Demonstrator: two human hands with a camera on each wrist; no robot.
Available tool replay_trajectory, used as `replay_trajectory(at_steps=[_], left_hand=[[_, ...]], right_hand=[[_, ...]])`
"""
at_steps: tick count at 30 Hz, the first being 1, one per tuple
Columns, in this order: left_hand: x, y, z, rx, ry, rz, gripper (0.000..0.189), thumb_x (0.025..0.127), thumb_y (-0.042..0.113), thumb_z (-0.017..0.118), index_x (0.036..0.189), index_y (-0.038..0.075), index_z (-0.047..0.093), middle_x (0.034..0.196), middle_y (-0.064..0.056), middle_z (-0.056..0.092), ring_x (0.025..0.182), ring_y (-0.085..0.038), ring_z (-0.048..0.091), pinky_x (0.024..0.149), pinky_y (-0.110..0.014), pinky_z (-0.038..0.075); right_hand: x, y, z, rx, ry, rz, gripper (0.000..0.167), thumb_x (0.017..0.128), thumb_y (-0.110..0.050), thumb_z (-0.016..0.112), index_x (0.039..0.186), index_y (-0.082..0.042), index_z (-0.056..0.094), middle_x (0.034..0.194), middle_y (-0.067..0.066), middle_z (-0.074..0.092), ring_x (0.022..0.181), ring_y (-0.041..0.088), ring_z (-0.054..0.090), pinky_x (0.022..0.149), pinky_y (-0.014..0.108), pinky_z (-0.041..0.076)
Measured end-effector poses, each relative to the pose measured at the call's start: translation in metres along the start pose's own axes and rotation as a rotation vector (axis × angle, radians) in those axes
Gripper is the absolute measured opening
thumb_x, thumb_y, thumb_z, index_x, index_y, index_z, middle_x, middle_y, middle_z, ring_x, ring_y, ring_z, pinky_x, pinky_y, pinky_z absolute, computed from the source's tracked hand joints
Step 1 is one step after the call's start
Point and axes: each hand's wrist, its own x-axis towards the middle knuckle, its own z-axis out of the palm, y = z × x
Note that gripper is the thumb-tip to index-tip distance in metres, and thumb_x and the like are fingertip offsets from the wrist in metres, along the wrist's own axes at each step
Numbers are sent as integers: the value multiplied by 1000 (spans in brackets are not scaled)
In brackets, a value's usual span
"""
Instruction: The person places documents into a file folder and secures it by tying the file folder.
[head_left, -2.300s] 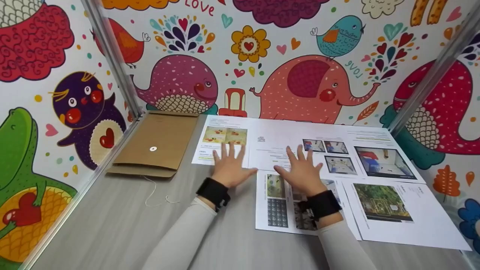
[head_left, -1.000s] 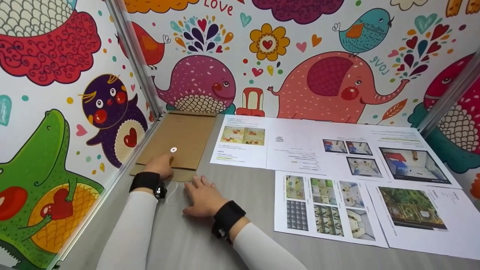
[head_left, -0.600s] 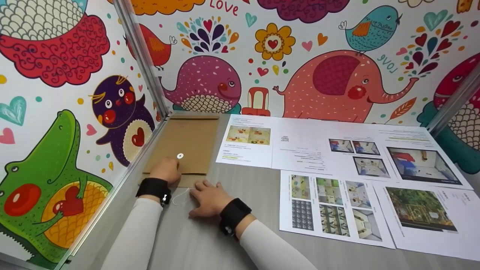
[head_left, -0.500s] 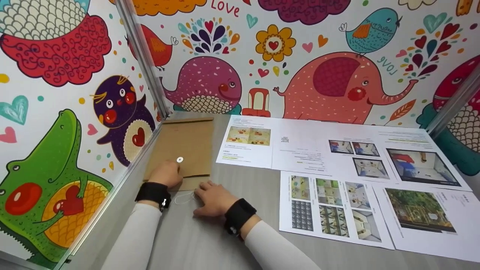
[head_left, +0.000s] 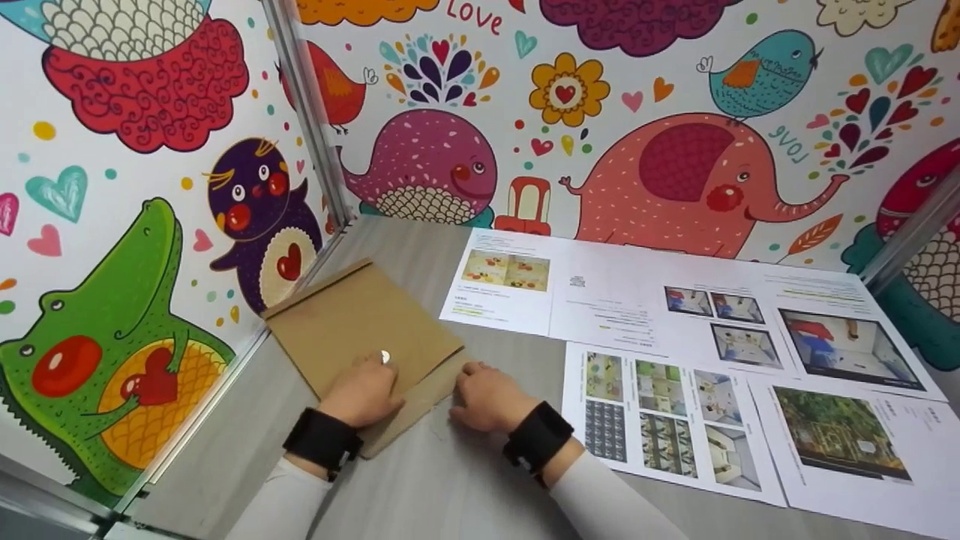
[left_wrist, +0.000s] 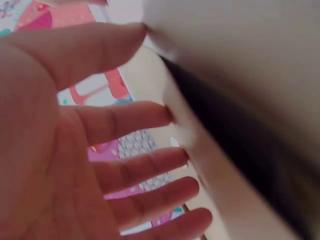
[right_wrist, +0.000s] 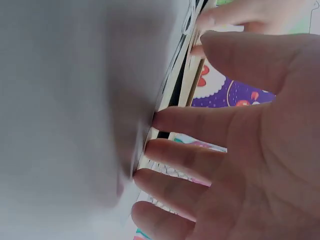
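Observation:
A brown paper envelope (head_left: 345,315) with a white round button (head_left: 385,357) lies askew on the grey table, its flap edge toward me. My left hand (head_left: 364,394) rests on its lower left part, partly covering the button. The left wrist view shows that hand's nearly straight fingers (left_wrist: 135,117) touching the envelope. My right hand (head_left: 491,397) touches the flap's right corner; in the right wrist view its fingers (right_wrist: 185,155) are extended, tips at the envelope's edge. A thin white string (right_wrist: 175,57) runs along that edge.
Several printed sheets (head_left: 622,300) with photos are spread over the right half of the grey table (head_left: 405,247). Walls with cartoon animals (head_left: 660,180) stand behind and at the left, meeting at a metal corner post (head_left: 309,112).
Both hands moved from the printed sheets to the envelope. The envelope has since turned and shifted toward me, away from the back corner. The head view has swung left.

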Motion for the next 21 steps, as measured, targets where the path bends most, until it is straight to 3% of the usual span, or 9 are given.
replay_trajectory(at_steps=[7,11,16,21], left_hand=[[-11,38,3,-66,26,85,35,83,25,86,101,0,70,97,-17,61,87,-36,59,76,-55,54],[-11,54,5,-58,47,132,35,81,27,86,100,1,71,93,-15,61,84,-34,60,72,-53,54],[-8,64,13,-29,80,147,34,80,28,86,97,3,72,95,-16,62,85,-38,62,67,-53,54],[-8,69,15,-32,82,132,38,79,29,87,101,2,73,100,-19,63,88,-37,60,68,-53,55]], right_hand=[[-17,25,-4,101,12,73,39,93,-34,77,107,1,71,108,10,64,96,24,65,93,42,59],[-23,32,-4,85,29,109,54,87,-42,84,112,4,71,111,14,66,99,27,66,94,42,59],[-29,36,1,71,64,128,67,80,-51,88,111,6,71,114,20,67,104,32,69,93,44,60],[-30,30,4,47,137,136,58,82,-51,86,105,1,73,112,18,69,108,32,68,96,43,59]])
